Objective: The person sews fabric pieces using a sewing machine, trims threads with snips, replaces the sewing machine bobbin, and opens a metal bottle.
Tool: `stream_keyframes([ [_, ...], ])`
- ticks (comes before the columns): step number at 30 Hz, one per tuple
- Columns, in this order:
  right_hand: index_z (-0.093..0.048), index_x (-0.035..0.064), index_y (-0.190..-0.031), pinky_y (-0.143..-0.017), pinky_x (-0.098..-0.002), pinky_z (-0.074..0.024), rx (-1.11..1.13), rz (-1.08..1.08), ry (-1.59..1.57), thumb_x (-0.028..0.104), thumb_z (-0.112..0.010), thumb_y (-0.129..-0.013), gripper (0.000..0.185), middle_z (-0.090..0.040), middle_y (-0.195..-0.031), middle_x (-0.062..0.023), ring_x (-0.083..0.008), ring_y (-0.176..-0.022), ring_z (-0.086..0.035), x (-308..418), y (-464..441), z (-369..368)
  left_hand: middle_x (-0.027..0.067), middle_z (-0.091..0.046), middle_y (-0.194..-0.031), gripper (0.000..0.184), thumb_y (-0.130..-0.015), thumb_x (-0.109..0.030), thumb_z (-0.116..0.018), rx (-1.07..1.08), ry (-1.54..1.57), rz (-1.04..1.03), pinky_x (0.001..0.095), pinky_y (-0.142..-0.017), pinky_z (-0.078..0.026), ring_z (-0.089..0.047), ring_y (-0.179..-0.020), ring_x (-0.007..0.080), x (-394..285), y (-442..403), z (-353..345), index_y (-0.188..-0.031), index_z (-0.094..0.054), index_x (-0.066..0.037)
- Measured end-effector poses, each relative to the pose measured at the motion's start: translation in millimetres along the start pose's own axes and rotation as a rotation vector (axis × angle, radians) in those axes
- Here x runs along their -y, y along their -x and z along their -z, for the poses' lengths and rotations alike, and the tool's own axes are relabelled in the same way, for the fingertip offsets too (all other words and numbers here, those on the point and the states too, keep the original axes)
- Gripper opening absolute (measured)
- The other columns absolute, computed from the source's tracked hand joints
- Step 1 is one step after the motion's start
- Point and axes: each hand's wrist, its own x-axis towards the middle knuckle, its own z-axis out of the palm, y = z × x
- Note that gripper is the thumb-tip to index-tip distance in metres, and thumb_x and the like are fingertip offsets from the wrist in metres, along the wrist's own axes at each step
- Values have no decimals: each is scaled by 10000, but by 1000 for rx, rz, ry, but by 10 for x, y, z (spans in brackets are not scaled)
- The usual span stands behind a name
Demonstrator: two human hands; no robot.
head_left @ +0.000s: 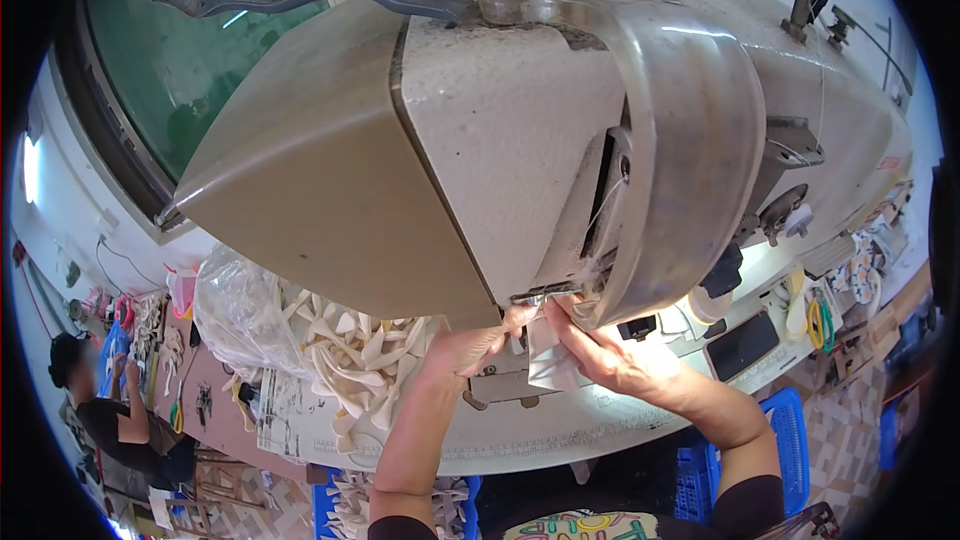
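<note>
A large pale sewing machine head [520, 130] fills the upper middle of the head view. Below its needle area, my left hand [478, 342] is closed, with its fingertips at the end of a small white fabric piece. My right hand [605, 355] pinches the same white fabric piece [550, 358], which hangs down between both hands over the machine bed. The machine hides part of the fingertips and the needle. A heap of cream fabric pieces [365, 360] lies on the worktable [590, 430] to the left of my left hand.
A phone [742, 346] lies to the right, near green-handled scissors [822, 322]. Clear plastic [235, 310] is beside the heap. Blue baskets [785, 440] stand below the table. Another person [115, 420] is at the far left by a table with tools.
</note>
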Motion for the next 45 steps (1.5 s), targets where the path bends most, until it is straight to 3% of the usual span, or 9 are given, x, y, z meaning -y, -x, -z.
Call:
stream_keyframes([
  [1,-520,54,-1159,-678,-307,-516,-7,-233,-297,141,-490,-772,398,-575,-1047,-91,-199,-955,-578,74,24,20,46,-575,-616,115,-754,-128,-688,11,40,8,184,-356,-319,-441,-429,57,-17,5,-14,-724,-626,-35],
  [9,-547,85,-1100,-571,-320,-483,-122,-339,-506,140,-577,-733,373,-557,-1037,-96,-185,-818,-590,119,37,-32,37,-572,-637,128,-744,-115,-684,45,111,107,204,-397,-396,-511,-477,74,-74,19,2,-808,-618,-27],
  [12,-516,5,-1136,-811,-311,-482,-107,-352,-498,69,-608,-697,453,-582,-967,-68,-188,-963,-574,85,17,37,39,-572,-627,116,-741,-110,-683,27,134,125,204,-404,-406,-518,-483,77,-52,14,1,-787,-621,-24],
  [18,-529,30,-1118,-833,-277,-483,-14,-121,-126,193,-468,-823,343,-556,-1041,-18,-136,-964,-570,65,118,-70,38,-577,-615,105,-739,-103,-683,18,162,107,206,-410,-431,-535,-483,86,-58,28,-7,-751,-615,-25],
  [21,-543,40,-1104,-848,-281,-476,-23,-242,-320,198,-484,-817,333,-555,-1044,-3,-129,-979,-563,56,88,24,44,-586,-623,98,-736,-89,-682,-16,177,83,207,-417,-449,-551,-493,95,-16,25,-5,-749,-607,-28],
  [27,-573,88,-1040,-800,-296,-484,-34,-188,-290,201,-540,-767,297,-577,-990,6,-140,-944,-574,-74,5,82,62,-593,-637,85,-725,-45,-673,-47,209,66,215,-421,-463,-565,-504,114,-13,-1,-7,-753,-597,-18],
  [30,-596,78,-816,-534,-292,-483,-173,-236,-328,144,-616,-662,169,-553,-870,-67,-161,-755,-569,-31,-10,56,64,-592,-641,74,-734,-46,-659,-39,167,83,216,-435,-467,-565,-518,117,-41,-8,5,-754,-596,-11],
  [33,-547,115,-988,-805,-304,-492,136,-142,-202,211,-504,-773,239,-535,-1040,-3,-141,-950,-559,160,129,-117,65,-591,-650,77,-749,-66,-642,2,178,94,218,-459,-469,-565,-538,119,66,-67,111,-763,-598,-4],
  [45,-465,59,-1122,-882,-337,-444,112,-133,-1,288,-352,-872,357,-527,-1107,-24,-145,-1072,-517,137,122,-37,70,-583,-660,82,-754,-63,-628,-16,218,65,231,-463,-451,-550,-547,129,165,-104,155,-788,-603,6],
])
